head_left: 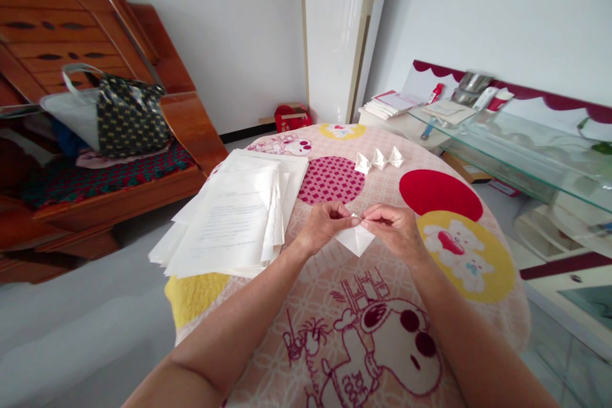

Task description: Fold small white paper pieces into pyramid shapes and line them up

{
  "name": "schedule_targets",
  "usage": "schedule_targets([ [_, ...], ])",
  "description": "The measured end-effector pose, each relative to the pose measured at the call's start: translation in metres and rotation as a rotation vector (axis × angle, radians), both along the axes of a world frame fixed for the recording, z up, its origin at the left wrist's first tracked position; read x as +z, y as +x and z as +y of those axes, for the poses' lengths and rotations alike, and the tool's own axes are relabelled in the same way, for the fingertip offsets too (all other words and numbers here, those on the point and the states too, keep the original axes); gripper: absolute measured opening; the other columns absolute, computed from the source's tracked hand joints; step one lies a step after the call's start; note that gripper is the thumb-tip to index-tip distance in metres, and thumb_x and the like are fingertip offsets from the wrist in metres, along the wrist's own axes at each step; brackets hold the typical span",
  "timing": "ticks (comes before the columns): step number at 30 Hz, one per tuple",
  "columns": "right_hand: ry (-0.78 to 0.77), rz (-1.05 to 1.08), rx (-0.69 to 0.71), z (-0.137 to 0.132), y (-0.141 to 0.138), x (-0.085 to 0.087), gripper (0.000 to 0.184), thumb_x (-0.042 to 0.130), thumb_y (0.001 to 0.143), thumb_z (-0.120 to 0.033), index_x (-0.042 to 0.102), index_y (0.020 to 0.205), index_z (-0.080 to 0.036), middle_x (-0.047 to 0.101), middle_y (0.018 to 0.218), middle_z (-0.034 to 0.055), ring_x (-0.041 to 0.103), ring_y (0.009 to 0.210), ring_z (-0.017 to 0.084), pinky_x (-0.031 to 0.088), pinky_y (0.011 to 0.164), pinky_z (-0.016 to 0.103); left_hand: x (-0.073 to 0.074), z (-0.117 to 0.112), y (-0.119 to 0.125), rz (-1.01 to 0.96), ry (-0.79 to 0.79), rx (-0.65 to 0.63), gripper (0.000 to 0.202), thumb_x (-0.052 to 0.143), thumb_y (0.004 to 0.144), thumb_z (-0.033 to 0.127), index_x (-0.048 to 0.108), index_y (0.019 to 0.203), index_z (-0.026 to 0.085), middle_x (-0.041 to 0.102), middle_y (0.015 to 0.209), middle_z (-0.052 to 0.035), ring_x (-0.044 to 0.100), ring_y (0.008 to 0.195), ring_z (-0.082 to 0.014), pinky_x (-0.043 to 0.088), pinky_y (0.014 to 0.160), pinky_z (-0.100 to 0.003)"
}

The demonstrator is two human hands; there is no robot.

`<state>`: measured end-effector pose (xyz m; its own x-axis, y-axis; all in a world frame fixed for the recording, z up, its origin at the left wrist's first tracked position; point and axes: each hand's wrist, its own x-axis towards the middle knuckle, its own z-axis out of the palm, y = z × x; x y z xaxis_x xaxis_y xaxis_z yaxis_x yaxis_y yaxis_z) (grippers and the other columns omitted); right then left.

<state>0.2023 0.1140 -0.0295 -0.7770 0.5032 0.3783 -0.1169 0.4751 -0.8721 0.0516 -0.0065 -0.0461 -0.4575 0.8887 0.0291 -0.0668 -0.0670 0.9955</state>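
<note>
A small folded piece of white paper is pinched between my two hands over the middle of the table. My left hand has its thumb and fingertips closed on the paper's upper left edge. My right hand pinches the upper right edge, its fingertips almost meeting the left ones. The paper's lower part hangs as a point with a crease down it. Beyond my hands, three small folded paper shapes stand in a row. A stack of paper sheets, some printed, lies left of my left hand.
A patterned cloth covers the round table. At the right stands a glass-topped stand with papers and containers. A wooden bench with a bag is on the left, and a tall white air conditioner stands behind.
</note>
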Motion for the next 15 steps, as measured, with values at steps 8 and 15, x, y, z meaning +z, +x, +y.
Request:
schedule_targets([
  [8,-0.024,-0.003,-0.014,-0.002,-0.0008,-0.0002,0.015,0.074,0.081,-0.029,0.071,0.068,-0.021,0.074,0.076,0.0041,0.065,0.072,0.019,0.051,0.067,0.032,0.0008,-0.0008,0.0009,-0.002,0.022,0.005,0.044,0.091,0.064,0.049,0.065,0.069,0.014,0.06,0.063,0.003,0.048,0.056,-0.0066,0.035,0.053,-0.021],
  [15,-0.369,0.013,-0.149,0.0038,-0.0005,-0.0016,0.028,0.071,0.085,-0.044,0.078,0.078,-0.018,0.077,0.077,0.007,0.069,0.071,0.021,0.056,0.069,0.033,0.0042,-0.0014,-0.0005,-0.139,0.099,0.098,0.045,0.093,0.062,0.046,0.063,0.071,0.014,0.064,0.065,0.0019,0.052,0.056,-0.007,0.038,0.053,-0.02],
])
